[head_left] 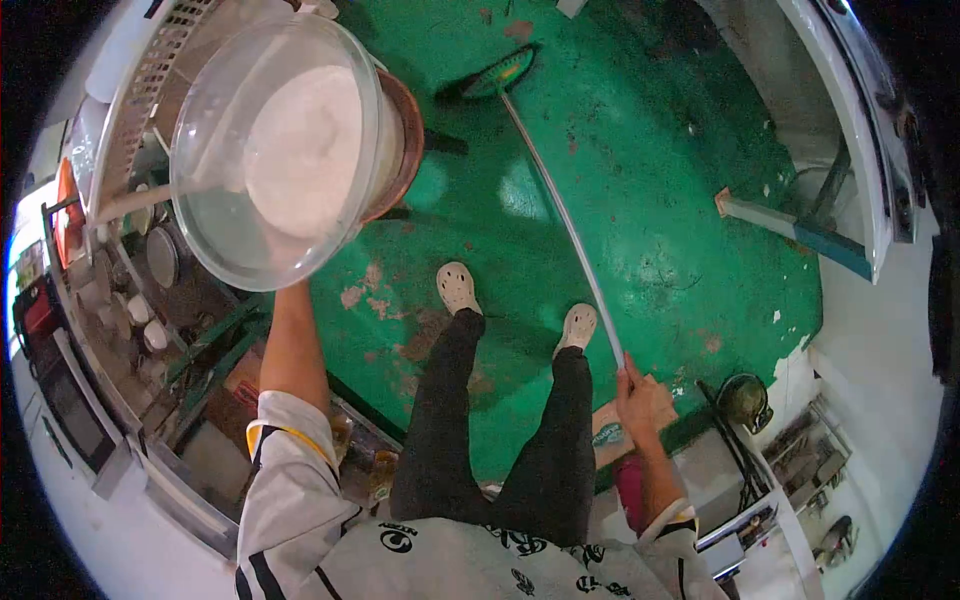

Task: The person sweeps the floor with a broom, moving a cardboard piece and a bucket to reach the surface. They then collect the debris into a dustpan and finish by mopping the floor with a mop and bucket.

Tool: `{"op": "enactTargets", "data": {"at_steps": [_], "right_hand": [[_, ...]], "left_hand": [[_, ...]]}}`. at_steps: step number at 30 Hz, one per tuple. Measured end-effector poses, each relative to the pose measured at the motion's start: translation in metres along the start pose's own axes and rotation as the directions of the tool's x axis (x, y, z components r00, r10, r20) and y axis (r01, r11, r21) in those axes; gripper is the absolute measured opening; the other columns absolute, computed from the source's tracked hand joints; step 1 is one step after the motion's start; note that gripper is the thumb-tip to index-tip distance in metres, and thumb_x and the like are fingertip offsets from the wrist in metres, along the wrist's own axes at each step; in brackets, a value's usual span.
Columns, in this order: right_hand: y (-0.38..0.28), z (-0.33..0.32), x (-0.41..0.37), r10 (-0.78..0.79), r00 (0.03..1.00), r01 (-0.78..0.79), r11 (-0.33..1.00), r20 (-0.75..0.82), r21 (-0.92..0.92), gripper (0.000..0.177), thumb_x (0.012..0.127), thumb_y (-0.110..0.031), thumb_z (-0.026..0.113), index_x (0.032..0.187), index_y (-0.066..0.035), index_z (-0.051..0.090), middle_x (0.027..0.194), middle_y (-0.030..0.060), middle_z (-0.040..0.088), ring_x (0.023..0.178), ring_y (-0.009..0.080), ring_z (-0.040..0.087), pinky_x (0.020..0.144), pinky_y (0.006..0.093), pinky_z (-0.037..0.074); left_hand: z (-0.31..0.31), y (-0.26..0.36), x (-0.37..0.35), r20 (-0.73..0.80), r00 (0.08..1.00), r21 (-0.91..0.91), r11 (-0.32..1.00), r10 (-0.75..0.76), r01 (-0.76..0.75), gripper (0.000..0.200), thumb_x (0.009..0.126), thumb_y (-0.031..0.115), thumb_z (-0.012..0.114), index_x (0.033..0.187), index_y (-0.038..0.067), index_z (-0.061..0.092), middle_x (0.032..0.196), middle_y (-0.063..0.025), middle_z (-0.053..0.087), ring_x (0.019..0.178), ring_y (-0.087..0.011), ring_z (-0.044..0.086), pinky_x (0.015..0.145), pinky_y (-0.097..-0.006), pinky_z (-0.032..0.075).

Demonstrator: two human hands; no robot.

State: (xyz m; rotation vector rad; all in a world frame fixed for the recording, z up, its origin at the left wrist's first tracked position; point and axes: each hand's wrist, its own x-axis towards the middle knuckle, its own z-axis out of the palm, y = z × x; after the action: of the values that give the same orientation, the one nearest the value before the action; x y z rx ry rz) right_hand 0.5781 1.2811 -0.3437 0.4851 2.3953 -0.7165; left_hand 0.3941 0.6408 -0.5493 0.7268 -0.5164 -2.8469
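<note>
Up at ten o'clock the left arm (293, 345) props a clear bowl (275, 150) holding something white and flat. The hand is hidden beneath it, so I can't tell the hold. Both shoes (457, 288) stand on the green floor (640, 150). The right hand (640, 395) is closed tight round the broom (560, 210) handle's end, the long shaft running toward eleven o'clock to its head on the floor.

I get a strong fisheye bend: straight lines bow toward the rim and the corners go black. The light is bright and even, with two pale glare patches on the green floor (650, 150). The broom handle (558, 208) reads crisp, and its head throws a short dark shadow. The clear bowl (275, 150), close to the lens, looks soft and milky. White surfaces at the edges are blown out.
</note>
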Motion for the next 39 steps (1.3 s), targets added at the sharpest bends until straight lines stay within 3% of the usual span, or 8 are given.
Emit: {"op": "enactTargets", "data": {"at_steps": [9, 11, 19, 27, 30, 33, 36, 39], "right_hand": [[-0.040, -0.090, -0.097, 0.237, 0.968, -0.222, 0.961, 0.080, -0.166, 0.033, 0.089, -0.016, 0.048, 0.120, -0.004, 0.053, 0.093, 0.0249, 0.061, 0.084, 0.0387, 0.062, 0.069, 0.0416, 0.049], [-0.029, -0.072, -0.082, 0.085, 0.996, -0.083, 0.994, 0.014, -0.070, 0.034, 0.089, -0.017, 0.048, 0.121, -0.004, 0.052, 0.091, 0.0251, 0.061, 0.080, 0.0396, 0.061, 0.066, 0.0417, 0.049], [-0.120, 0.054, 0.150, -0.128, 0.985, 0.134, 0.990, -0.115, 0.043, 0.036, 0.088, -0.024, 0.046, 0.121, -0.010, 0.049, 0.071, 0.0225, 0.060, 0.060, 0.0435, 0.057, 0.056, 0.0515, 0.046], [-0.266, -0.024, 0.276, -0.239, 0.970, 0.243, 0.959, -0.046, 0.143, 0.034, 0.090, -0.023, 0.042, 0.117, -0.004, 0.052, 0.084, 0.0258, 0.060, 0.078, 0.0455, 0.057, 0.068, 0.0529, 0.046], [-0.211, -0.068, 0.242, -0.300, 0.953, 0.304, 0.925, -0.050, 0.230, 0.036, 0.090, -0.021, 0.044, 0.122, -0.004, 0.049, 0.083, 0.0277, 0.059, 0.076, 0.0463, 0.056, 0.067, 0.0512, 0.045], [-0.150, -0.128, 0.149, -0.256, 0.963, 0.240, 0.957, 0.086, 0.160, 0.044, 0.089, -0.016, 0.046, 0.131, -0.005, 0.039, 0.071, 0.0258, 0.055, 0.062, 0.0415, 0.057, 0.056, 0.0437, 0.046], [-0.119, -0.189, 0.057, -0.031, 0.963, 0.035, 0.999, 0.268, -0.010, 0.047, 0.088, -0.012, 0.047, 0.133, -0.003, 0.038, 0.077, 0.0223, 0.059, 0.061, 0.0285, 0.060, 0.058, 0.0370, 0.046], [-0.077, -0.194, 0.036, -0.057, 0.949, 0.075, 0.996, 0.310, -0.047, 0.049, 0.086, -0.011, 0.049, 0.133, -0.001, 0.037, 0.074, 0.0215, 0.059, 0.060, 0.0338, 0.058, 0.056, 0.0406, 0.047]], "left_hand": [[0.036, -0.019, -0.004, -0.111, 0.992, 0.128, 0.991, 0.059, -0.044, 0.063, 0.082, 0.042, 0.044, 0.133, 0.008, 0.031, 0.131, -0.0162, 0.039, 0.117, -0.0328, 0.040, 0.096, -0.0466, 0.035], [0.041, -0.021, -0.003, -0.129, 0.989, 0.153, 0.987, 0.071, -0.051, 0.062, 0.081, 0.040, 0.045, 0.132, 0.008, 0.032, 0.130, -0.0169, 0.039, 0.116, -0.0334, 0.041, 0.096, -0.0465, 0.035], [0.057, -0.017, -0.005, -0.226, 0.962, 0.289, 0.954, 0.152, -0.082, 0.058, 0.077, 0.029, 0.050, 0.129, 0.007, 0.036, 0.127, -0.0196, 0.040, 0.113, -0.0356, 0.042, 0.095, -0.0462, 0.036], [0.071, -0.045, -0.023, -0.505, 0.794, 0.509, 0.860, 0.338, -0.042, 0.056, 0.074, 0.017, 0.055, 0.126, 0.005, 0.039, 0.123, -0.0223, 0.042, 0.111, -0.0377, 0.043, 0.093, -0.0458, 0.037], [0.078, -0.119, -0.070, -0.538, 0.636, 0.783, 0.608, 0.554, 0.133, 0.056, 0.072, 0.013, 0.057, 0.125, 0.005, 0.041, 0.122, -0.0233, 0.042, 0.110, -0.0386, 0.044, 0.093, -0.0457, 0.037], [0.116, -0.256, -0.150, -0.285, 0.796, 0.945, 0.020, 0.534, 0.325, 0.055, 0.071, 0.009, 0.059, 0.123, 0.004, 0.042, 0.121, -0.0243, 0.043, 0.109, -0.0394, 0.044, 0.093, -0.0456, 0.038], [0.234, -0.364, -0.198, 0.062, 0.996, 0.951, -0.308, 0.067, -0.038, 0.056, 0.070, 0.005, 0.061, 0.122, 0.004, 0.044, 0.120, -0.0253, 0.043, 0.108, -0.0402, 0.045, 0.092, -0.0455, 0.038], [0.328, -0.398, -0.193, 0.230, 0.900, 0.876, -0.325, -0.370, -0.357, 0.059, 0.070, 0.010, 0.064, 0.125, 0.005, 0.043, 0.136, -0.0289, 0.027, 0.123, -0.0447, 0.033, 0.102, -0.0451, 0.032]]}}
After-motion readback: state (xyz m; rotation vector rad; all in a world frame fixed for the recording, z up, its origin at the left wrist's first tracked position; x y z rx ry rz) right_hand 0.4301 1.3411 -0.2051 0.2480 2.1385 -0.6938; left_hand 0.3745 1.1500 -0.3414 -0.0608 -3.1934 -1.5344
